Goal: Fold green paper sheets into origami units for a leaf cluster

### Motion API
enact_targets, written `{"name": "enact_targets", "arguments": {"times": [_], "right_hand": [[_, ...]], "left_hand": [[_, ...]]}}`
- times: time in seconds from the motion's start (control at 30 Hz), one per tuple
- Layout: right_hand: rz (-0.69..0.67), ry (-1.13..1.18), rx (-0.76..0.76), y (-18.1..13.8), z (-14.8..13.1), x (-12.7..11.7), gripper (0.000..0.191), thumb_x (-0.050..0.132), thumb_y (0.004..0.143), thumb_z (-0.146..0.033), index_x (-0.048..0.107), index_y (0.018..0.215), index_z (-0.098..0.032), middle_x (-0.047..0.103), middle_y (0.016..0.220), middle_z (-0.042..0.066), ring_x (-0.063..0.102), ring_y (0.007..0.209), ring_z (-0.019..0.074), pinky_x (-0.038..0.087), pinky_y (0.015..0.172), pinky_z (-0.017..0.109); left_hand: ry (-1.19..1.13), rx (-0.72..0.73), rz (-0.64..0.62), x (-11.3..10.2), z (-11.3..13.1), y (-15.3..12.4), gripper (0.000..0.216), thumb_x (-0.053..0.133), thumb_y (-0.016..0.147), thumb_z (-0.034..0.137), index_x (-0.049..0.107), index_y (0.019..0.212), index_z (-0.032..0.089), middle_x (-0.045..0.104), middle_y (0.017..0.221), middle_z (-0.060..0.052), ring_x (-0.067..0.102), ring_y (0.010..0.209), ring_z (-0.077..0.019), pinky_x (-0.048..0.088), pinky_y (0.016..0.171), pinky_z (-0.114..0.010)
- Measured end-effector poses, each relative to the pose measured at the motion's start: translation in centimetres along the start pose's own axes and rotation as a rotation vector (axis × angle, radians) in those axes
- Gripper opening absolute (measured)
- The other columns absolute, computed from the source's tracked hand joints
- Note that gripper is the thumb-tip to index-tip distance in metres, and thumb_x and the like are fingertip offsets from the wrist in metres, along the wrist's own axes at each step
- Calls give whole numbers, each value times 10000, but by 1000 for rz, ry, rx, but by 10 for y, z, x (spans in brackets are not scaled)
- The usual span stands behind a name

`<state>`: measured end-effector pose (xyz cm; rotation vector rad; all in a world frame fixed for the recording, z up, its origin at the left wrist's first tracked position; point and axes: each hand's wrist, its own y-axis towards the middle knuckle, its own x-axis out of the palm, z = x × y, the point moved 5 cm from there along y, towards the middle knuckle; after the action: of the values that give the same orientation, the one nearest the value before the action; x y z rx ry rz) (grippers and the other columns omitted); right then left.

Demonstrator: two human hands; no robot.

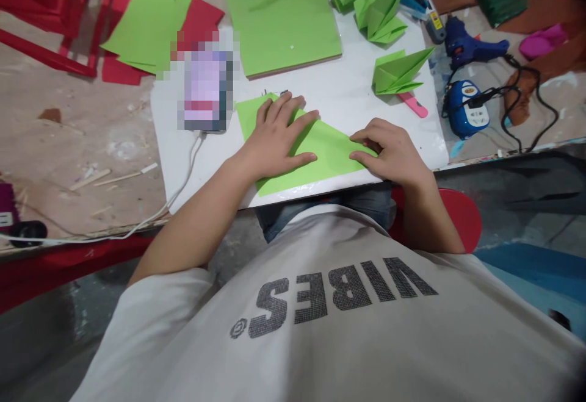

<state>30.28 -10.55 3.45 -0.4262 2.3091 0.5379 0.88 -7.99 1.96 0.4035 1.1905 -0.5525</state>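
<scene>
A sheet of green paper [334, 146], folded to a point at the right, lies on the white board [206, 164] right in front of me. My left hand [279, 136] rests flat on its left part with the fingers spread. At the right corner, my right hand [389, 149] pinches the paper between thumb and fingers. Beyond my right hand stands a folded green paper shape [400, 72], with a pink-handled tool [414, 105] partly under it. More folded green paper shapes [382, 11] stand farther back.
A stack of green paper [288, 24] lies at the back. A phone [206, 91] with a white cable [183, 182] sits to the left, near loose green sheets [146, 24] on red paper. To the right are a blue glue gun [471, 42], a power socket [469, 109] and a cutter knife [430, 14].
</scene>
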Motion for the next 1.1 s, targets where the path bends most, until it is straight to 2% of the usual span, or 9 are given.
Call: {"name": "enact_targets", "arguments": {"times": [0.17,0.33,0.43,0.5,0.63,0.73,0.8,0.97,1.1], "right_hand": [[-9,-36,18,-1,-3,-1,465,782,1078,-727,881,1229,-299,803,1136,89,729,916,288,594,847,465],[-37,-111,-24,-3,-7,0,366,747,1118,-566,877,1324,-293,815,1317,118,783,1073,331,642,918,492],[-73,-145,-106,-2,-10,2,347,721,1119,-424,868,1399,-281,797,1417,156,779,1253,391,656,1068,579],[-114,-182,-150,0,-12,4,378,679,1126,-355,855,1449,-267,778,1512,185,748,1344,429,620,1173,665],[-272,-300,-168,11,-16,3,486,615,1130,-297,792,1581,-258,713,1659,207,710,1377,477,581,1174,736],[-431,-351,-211,31,-16,1,570,672,1103,-338,727,1669,-298,682,1695,201,688,1412,504,577,1142,706],[-511,-350,-241,50,-12,0,632,775,1063,-436,705,1687,-357,696,1672,170,719,1356,486,596,1076,636],[-579,-347,-230,94,2,3,737,909,967,-690,731,1645,-461,746,1577,102,762,1256,443,586,989,550],[-610,-371,-220,94,0,2,700,896,994,-683,744,1644,-471,736,1567,104,768,1217,419,566,957,522]], "left_hand": [[26,-1,-38,0,1,1,976,592,1114,899,392,1925,394,249,2054,-128,165,1907,-517,88,1517,-712],[63,-14,-89,2,1,2,965,538,1151,875,328,1954,381,158,2079,-121,100,1923,-509,63,1521,-702],[86,-31,-111,4,0,3,996,530,1146,885,278,1969,384,104,2088,-107,79,1925,-516,65,1521,-710],[91,-41,-125,6,-1,4,1021,525,1137,902,252,1975,387,76,2090,-102,65,1926,-519,64,1521,-718],[67,-45,-141,8,-3,6,1061,480,1119,960,227,1979,392,68,2090,-105,52,1927,-521,43,1516,-730],[53,-45,-146,7,-3,6,1104,479,1098,993,216,1982,385,71,2090,-108,33,1922,-542,22,1510,-737],[64,-50,-154,7,-2,6,1103,481,1102,985,215,1983,376,68,2090,-108,26,1919,-550,20,1510,-733],[119,-72,-171,3,0,5,1088,481,1118,955,208,1986,357,77,2090,-110,51,1917,-552,57,1514,-713],[120,-91,-170,1,0,5,1105,479,1106,972,213,1985,357,75,2089,-117,51,1912,-567,63,1511,-712]]}}
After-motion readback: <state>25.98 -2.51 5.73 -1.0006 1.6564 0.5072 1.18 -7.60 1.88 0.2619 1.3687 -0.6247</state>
